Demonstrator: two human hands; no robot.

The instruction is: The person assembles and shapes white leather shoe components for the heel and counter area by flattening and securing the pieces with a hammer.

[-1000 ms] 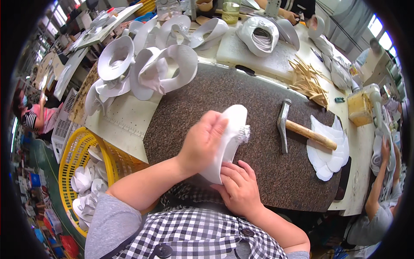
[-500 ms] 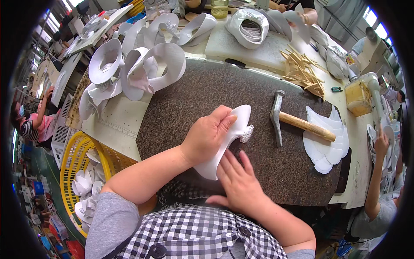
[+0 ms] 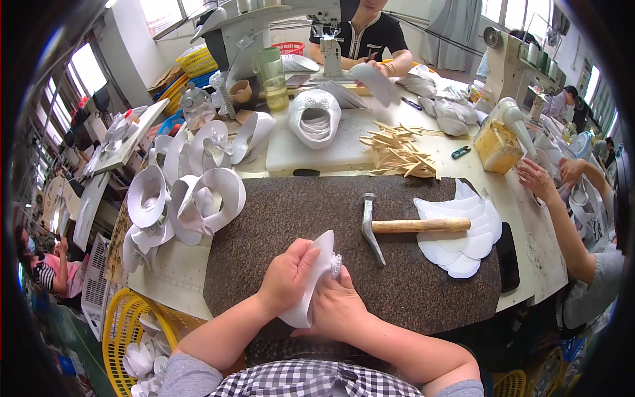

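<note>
Over the near edge of a brown speckled board (image 3: pixel 284 212), I hold a white shoe upper (image 3: pixel 323 248) upright and slightly tilted, a sparkling ornament (image 3: pixel 336 266) on its right side. My left hand (image 3: pixel 286 274) grips it from the left, thumb on the outer face. My right hand (image 3: pixel 336 306) closes on its right side, the thumb close below the ornament; some of its fingers are hidden. Right of my hands lies a hammer (image 3: pixel 420 225) with a wooden handle, partly on a fanned stack of white shaped pieces (image 3: pixel 456 255).
White uppers (image 3: pixel 225 195) cluster at left, above a yellow basket (image 3: pixel 122 317). Tan strips (image 3: pixel 403 152) and a ring-shaped white bundle (image 3: pixel 314 119) lie behind the board. A black phone-like slab (image 3: pixel 508 258) sits right. Other people work across the table and at right.
The view has tilted up, showing more of the far table and the person there. My right hand has moved from flat fingers at the upper's lower edge to gripping its right side.
</note>
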